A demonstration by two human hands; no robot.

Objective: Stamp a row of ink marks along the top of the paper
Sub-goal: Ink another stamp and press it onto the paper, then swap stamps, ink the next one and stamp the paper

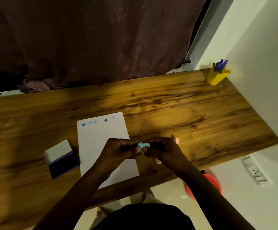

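Already five ink marks [96,121] on paper [101,140]

desk [168,100]: glossy grained wood | paper [101,138]: matt white | pen cup [218,77]: smooth yellow plastic | curtain [85,39]: patterned cloth

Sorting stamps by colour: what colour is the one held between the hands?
Light teal stamp, clearest in the head view.

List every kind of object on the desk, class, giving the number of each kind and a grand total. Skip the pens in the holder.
Paper sheet: 1
Ink pad, lid open: 1
Small stampers: 2, teal stamper held between both hands, pink stamper on the desk
Yellow pen holder: 1
Total: 5
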